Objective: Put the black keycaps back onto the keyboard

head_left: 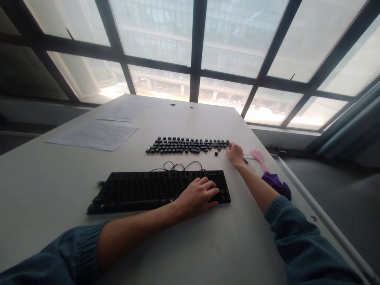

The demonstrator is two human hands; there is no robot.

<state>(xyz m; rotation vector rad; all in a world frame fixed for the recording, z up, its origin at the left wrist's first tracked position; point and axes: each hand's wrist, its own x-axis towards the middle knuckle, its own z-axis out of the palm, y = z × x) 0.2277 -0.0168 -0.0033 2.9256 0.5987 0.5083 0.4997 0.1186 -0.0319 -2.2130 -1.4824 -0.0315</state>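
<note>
A black keyboard [133, 190] lies flat on the white table, most of its key area dark and without visible caps. Its right end carries my left hand [197, 198], palm down with the fingers spread over the number pad. Behind it, loose black keycaps [184, 145] are laid out in rows, and one keycap [216, 153] sits apart in front of them. At the right end of those rows is my right hand [235, 153], its fingers curled together on a keycap; the fingertips are partly hidden.
A coiled black cable [175, 166] lies behind the keyboard. To the right are a pink brush-like item [257, 155] and a purple cloth [276, 184] near the table edge. Paper sheets [95, 134] lie at the back left. Large windows [231, 35] stand beyond the table.
</note>
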